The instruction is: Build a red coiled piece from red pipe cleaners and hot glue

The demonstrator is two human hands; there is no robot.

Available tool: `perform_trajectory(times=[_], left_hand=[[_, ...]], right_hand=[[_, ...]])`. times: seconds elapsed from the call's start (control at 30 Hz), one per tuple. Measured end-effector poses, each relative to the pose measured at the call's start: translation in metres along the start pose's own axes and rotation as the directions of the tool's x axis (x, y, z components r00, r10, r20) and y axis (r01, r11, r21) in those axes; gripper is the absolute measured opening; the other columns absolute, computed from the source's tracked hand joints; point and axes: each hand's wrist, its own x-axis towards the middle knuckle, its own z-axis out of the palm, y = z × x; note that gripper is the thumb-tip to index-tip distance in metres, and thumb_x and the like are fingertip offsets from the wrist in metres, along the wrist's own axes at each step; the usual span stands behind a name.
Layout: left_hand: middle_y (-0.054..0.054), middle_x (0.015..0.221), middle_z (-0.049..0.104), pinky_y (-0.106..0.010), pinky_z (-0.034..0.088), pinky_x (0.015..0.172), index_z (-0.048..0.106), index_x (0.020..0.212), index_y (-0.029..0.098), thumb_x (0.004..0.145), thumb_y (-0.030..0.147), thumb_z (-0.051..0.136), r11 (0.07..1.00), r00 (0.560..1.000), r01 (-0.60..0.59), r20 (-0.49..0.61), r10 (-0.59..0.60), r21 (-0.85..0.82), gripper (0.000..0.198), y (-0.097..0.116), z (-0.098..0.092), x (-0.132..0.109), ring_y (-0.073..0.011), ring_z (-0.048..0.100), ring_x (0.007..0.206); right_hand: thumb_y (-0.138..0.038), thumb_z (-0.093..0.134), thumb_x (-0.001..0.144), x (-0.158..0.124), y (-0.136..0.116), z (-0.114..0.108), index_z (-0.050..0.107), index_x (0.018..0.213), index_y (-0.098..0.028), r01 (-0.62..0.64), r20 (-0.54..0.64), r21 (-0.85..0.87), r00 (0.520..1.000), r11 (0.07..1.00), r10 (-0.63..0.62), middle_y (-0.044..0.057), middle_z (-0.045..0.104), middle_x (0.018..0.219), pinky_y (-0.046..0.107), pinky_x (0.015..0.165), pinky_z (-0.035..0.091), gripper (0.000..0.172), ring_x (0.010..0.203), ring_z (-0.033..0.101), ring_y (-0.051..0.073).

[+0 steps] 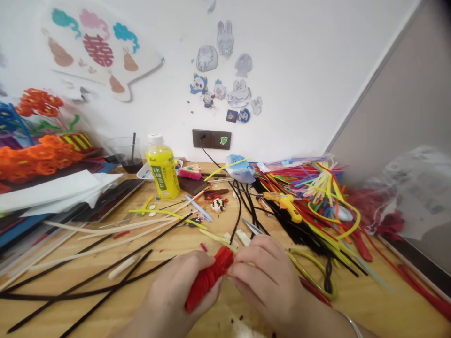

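My left hand (183, 284) is closed around a red fuzzy piece (208, 280) that looks like coiled or bundled chenille stems. My right hand (266, 277) has its fingers pinched at the upper right end of this piece; the fingertips partly hide what they grip. Yellow-handled scissors (312, 267) lie under and beside my right hand, with the blades (252, 226) poking out beyond the knuckles. Just past the hands lies a pale yellow-green strip (216, 236).
Black chenille stems (102, 277) and cream ones (116, 230) spread across the left. At right lie a yellow glue gun (287, 204) and a heap of colourful stems (317, 180). A yellow drink bottle (162, 169) and a plastic cup (128, 157) stand behind, near the wall.
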Motion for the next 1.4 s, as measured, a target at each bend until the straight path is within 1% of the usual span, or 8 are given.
perform_trajectory(times=[0.27, 0.43, 0.53, 0.83, 1.03, 1.17, 1.27, 1.4], left_hand=[[0.0, 0.064, 0.068, -0.021, 0.052, 0.051, 0.05, 0.088, 0.021, 0.079, 0.017, 0.049, 0.999, 0.999, -0.048, -0.014, 0.048, 0.008, 0.009, 0.0029, 0.0002, 0.0019, -0.0133, 0.065, 0.054], [0.0, 0.062, 0.068, -0.021, 0.051, 0.048, 0.049, 0.085, 0.02, 0.081, 0.016, 0.046, 0.998, 0.998, -0.06, -0.026, 0.061, 0.015, 0.007, 0.0063, 0.0001, 0.0038, -0.013, 0.065, 0.051], [0.0, 0.062, 0.067, -0.022, 0.051, 0.048, 0.049, 0.084, 0.021, 0.081, 0.017, 0.046, 0.998, 0.998, -0.063, -0.028, 0.064, 0.01, 0.006, 0.0063, 0.001, 0.0042, -0.0138, 0.065, 0.051], [0.0, 0.063, 0.067, -0.022, 0.052, 0.049, 0.049, 0.084, 0.021, 0.081, 0.014, 0.046, 0.997, 0.998, -0.063, 0.02, 0.064, -0.033, 0.008, 0.0059, -0.0009, 0.004, -0.014, 0.066, 0.054], [0.0, 0.067, 0.069, -0.022, 0.052, 0.051, 0.049, 0.086, 0.021, 0.081, 0.015, 0.048, 0.996, 0.997, -0.054, 0.046, 0.058, -0.073, 0.009, 0.0052, -0.0015, 0.0014, -0.0138, 0.066, 0.056], [-0.002, 0.07, 0.069, -0.022, 0.052, 0.053, 0.05, 0.086, 0.02, 0.081, 0.015, 0.05, 0.993, 0.996, -0.063, 0.063, 0.07, -0.102, 0.007, 0.0029, -0.0002, -0.0009, -0.0138, 0.065, 0.059], [-0.003, 0.073, 0.069, -0.022, 0.052, 0.055, 0.05, 0.088, 0.019, 0.082, 0.015, 0.049, 0.99, 0.993, -0.08, 0.078, 0.089, -0.113, 0.007, 0.002, 0.0002, -0.0006, -0.0138, 0.065, 0.062], [-0.003, 0.07, 0.068, -0.022, 0.051, 0.054, 0.05, 0.087, 0.018, 0.083, 0.014, 0.049, 0.985, 0.988, -0.114, 0.085, 0.126, -0.126, 0.007, 0.0024, -0.0011, 0.0017, -0.0141, 0.065, 0.061]], right_hand=[[-0.008, 0.048, 0.085, -0.0048, -0.0038, 0.0011, 0.061, 0.083, -0.013, 0.041, 0.026, -0.095, 0.999, 0.995, -0.039, 0.004, 0.063, 0.076, 0.034, 0.074, 0.041, 0.015, 0.073, 0.048, 0.017], [-0.008, 0.044, 0.087, -0.005, -0.0021, 0.0004, 0.062, 0.083, -0.012, 0.071, 0.064, -0.113, 0.996, 0.991, -0.064, 0.004, 0.063, 0.077, 0.034, 0.078, 0.04, 0.019, 0.073, 0.048, 0.017], [-0.008, 0.044, 0.087, -0.0063, -0.0009, 0.0021, 0.062, 0.084, -0.013, 0.042, 0.057, -0.106, 0.998, 0.993, -0.036, 0.004, 0.063, 0.078, 0.035, 0.079, 0.039, 0.018, 0.074, 0.047, 0.017], [-0.01, 0.047, 0.087, -0.0083, -0.0012, 0.0054, 0.061, 0.085, -0.015, -0.016, 0.035, -0.072, 0.999, 0.997, 0.019, 0.003, 0.063, 0.08, 0.034, 0.081, 0.039, 0.015, 0.076, 0.049, 0.015], [-0.015, 0.051, 0.087, -0.0065, -0.0021, 0.0033, 0.06, 0.084, -0.015, -0.062, 0.022, -0.05, 0.998, 0.997, 0.063, 0.002, 0.063, 0.079, 0.035, 0.082, 0.04, 0.009, 0.075, 0.05, 0.015], [-0.015, 0.051, 0.087, -0.0044, -0.0024, 0.0012, 0.06, 0.083, -0.016, -0.066, 0.016, -0.043, 0.998, 0.997, 0.067, 0.002, 0.063, 0.077, 0.034, 0.08, 0.04, 0.01, 0.074, 0.05, 0.016], [-0.016, 0.051, 0.088, -0.0035, -0.0016, 0.0009, 0.061, 0.082, -0.016, -0.068, 0.038, -0.043, 0.997, 0.997, 0.07, 0.002, 0.063, 0.076, 0.034, 0.08, 0.039, 0.011, 0.073, 0.049, 0.015], [-0.014, 0.05, 0.087, -0.0032, -0.0013, 0.0005, 0.061, 0.082, -0.016, -0.061, 0.058, -0.055, 0.996, 0.997, 0.064, 0.001, 0.063, 0.076, 0.034, 0.081, 0.038, 0.012, 0.073, 0.048, 0.015]])
